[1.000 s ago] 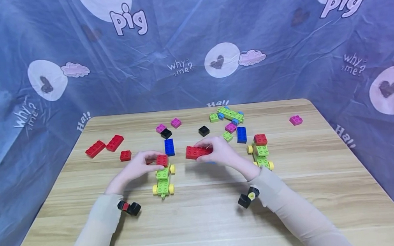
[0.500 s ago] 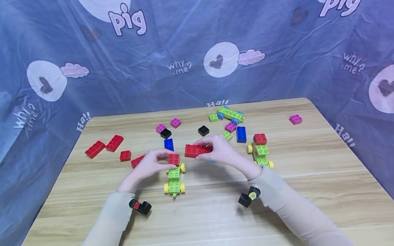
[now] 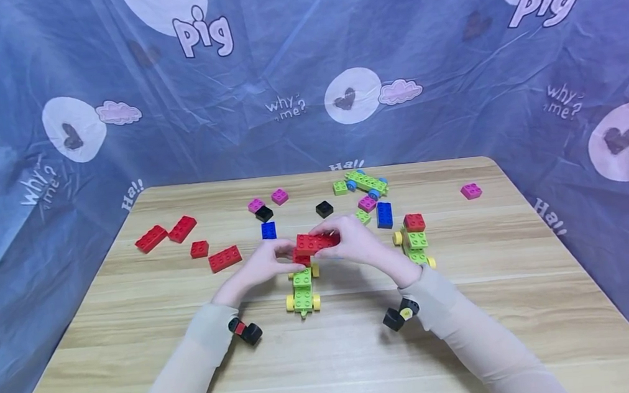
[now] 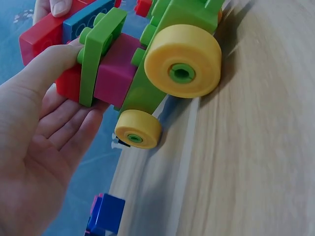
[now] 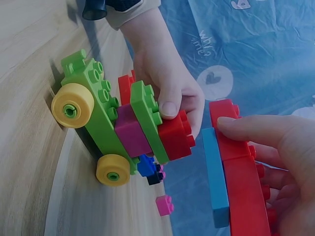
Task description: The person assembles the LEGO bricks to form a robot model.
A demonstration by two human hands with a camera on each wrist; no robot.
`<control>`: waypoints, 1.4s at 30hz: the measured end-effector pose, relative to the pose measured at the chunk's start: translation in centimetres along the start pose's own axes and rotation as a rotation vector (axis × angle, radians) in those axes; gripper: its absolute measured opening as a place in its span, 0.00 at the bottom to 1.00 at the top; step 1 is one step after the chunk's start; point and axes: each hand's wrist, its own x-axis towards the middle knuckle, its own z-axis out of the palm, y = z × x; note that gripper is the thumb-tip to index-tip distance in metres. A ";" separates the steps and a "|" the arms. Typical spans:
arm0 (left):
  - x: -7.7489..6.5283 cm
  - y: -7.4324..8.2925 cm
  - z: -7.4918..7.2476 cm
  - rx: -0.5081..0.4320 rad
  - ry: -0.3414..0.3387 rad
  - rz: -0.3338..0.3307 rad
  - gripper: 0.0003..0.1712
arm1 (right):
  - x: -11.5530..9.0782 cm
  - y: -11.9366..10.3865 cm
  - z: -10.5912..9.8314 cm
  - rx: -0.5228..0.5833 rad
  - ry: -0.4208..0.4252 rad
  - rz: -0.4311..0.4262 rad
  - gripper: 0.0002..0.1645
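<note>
In the head view my left hand (image 3: 261, 266) pinches a red brick (image 5: 176, 135) atop a lime-green toy car (image 3: 303, 297) with yellow wheels. Between that brick and the chassis sit a green plate (image 5: 147, 120) and a magenta brick (image 5: 132, 132). My right hand (image 3: 356, 243) grips red bricks (image 3: 308, 244) joined side by side, with a blue plate (image 5: 216, 182) on their underside. This red-and-blue piece hovers just above the car's top brick, and the right wrist view shows a gap between them.
A similar green car (image 3: 417, 247) with a red brick stands at the right. Behind lies a green chassis (image 3: 366, 182) with blue wheels. Loose red bricks (image 3: 225, 258) are at the left; black, pink, green and blue bricks (image 3: 384, 215) lie further back.
My left hand has moved right, carrying the car until its top red brick is under the piece in my right hand. The right hand has stayed nearly still.
</note>
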 end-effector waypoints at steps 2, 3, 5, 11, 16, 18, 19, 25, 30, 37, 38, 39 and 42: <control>0.2 0.1 0.2 -0.006 0.000 -0.003 0.20 | 0.0 0.0 -0.1 -0.004 -0.005 -0.002 0.23; 0.3 0.2 0.3 -0.008 0.000 -0.005 0.19 | 0.0 -0.1 -0.1 -0.006 -0.008 -0.001 0.23; 0.4 0.3 0.5 -0.015 0.002 -0.010 0.17 | -0.1 -0.1 -0.2 -0.010 -0.014 -0.002 0.24; 0.7 0.6 1.0 -0.032 0.010 -0.013 0.18 | -0.1 0.0 -0.2 -0.017 -0.035 0.013 0.23; 1.0 0.6 1.2 -0.046 0.011 -0.035 0.18 | 0.0 0.2 -0.1 -0.035 -0.048 0.029 0.24; 1.0 0.6 1.2 -0.048 0.010 -0.042 0.17 | 0.0 0.2 -0.1 -0.043 -0.050 0.031 0.24; 1.0 0.5 1.2 -0.047 0.009 -0.043 0.17 | 0.0 0.2 -0.1 -0.046 -0.052 0.031 0.24; 1.1 0.4 1.2 -0.064 0.002 -0.046 0.14 | 0.0 0.0 -0.2 -0.059 -0.058 0.029 0.23; 1.2 0.1 1.4 -0.068 0.004 -0.052 0.13 | -0.1 0.0 -0.2 -0.063 -0.062 0.027 0.23; 1.2 0.1 1.4 -0.082 0.007 -0.055 0.12 | 0.0 0.3 0.1 -0.094 -0.076 0.014 0.23; 1.2 0.1 1.4 -0.085 0.006 -0.057 0.12 | 0.0 0.4 0.2 -0.099 -0.079 0.017 0.23; 1.2 0.1 1.4 -0.087 0.006 -0.059 0.12 | 0.0 0.4 0.2 -0.104 -0.081 0.021 0.23; 1.2 0.1 1.3 -0.081 0.008 -0.064 0.12 | 0.1 0.4 0.3 -0.104 -0.087 0.030 0.23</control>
